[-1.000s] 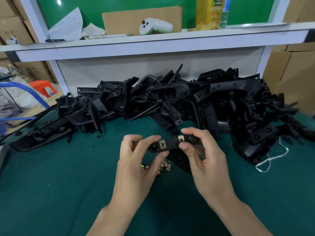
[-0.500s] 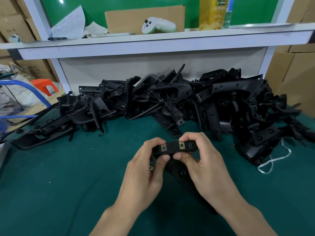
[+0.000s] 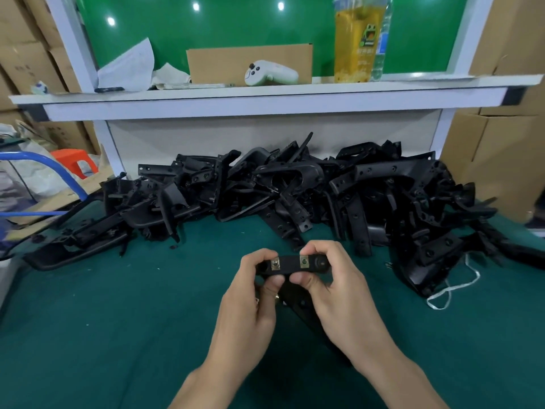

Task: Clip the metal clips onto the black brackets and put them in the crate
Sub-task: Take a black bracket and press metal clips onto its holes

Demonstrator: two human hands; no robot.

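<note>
Broadly, across the back of the green mat (image 3: 118, 320) and under the white shelf (image 3: 265, 106), a long pile of black brackets (image 3: 368, 196). Nearer, held up over the mat's middle, one black bracket (image 3: 317, 264), gripped at its ends by the left hand (image 3: 250, 302) and right hand (image 3: 342, 293), fingers curled over its top edge and thumbs pressed beneath. Smallest, seated side by side on the bracket's facing strip between the two grips, two metal clips (image 3: 275, 263), each just above a thumb tip.
</note>
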